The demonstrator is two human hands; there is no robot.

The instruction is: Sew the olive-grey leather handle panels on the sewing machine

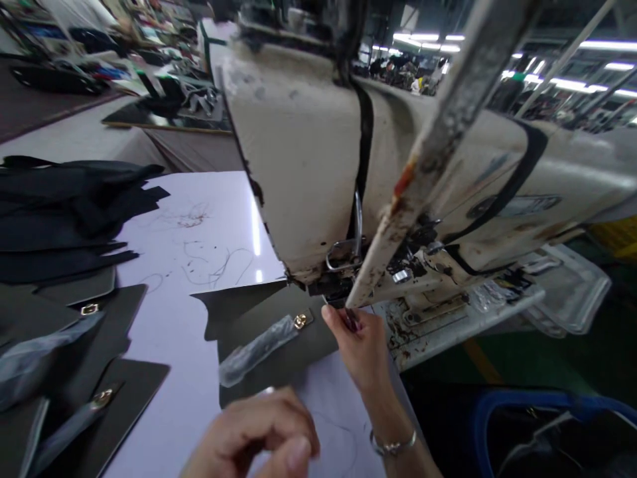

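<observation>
The left hand (pixel 263 431) is near, loosely curled and free, just in front of the near edge of a dark panel (pixel 298 358). The right hand (pixel 361 345), wearing a bracelet (pixel 393 446) at the wrist, grips a small purple item (pixel 353 322), mostly hidden by the fingers, just below the head of a sewing machine (pixel 303 146). The panel lies on the white surface (pixel 192 358) between and beyond the hands, its far right part close to the machine; it bears a gold clasp (pixel 300 321) and a plastic-wrapped strap (pixel 259 352). A rusty bar (pixel 428 172) slants before the machine. Left lie similar panels (pixel 142 392), with black pieces (pixel 60 206) beyond and loose threads (pixel 219 269) nearby. Right are a clear tray (pixel 577 292) and, nearer, a blue rim (pixel 480 425).
</observation>
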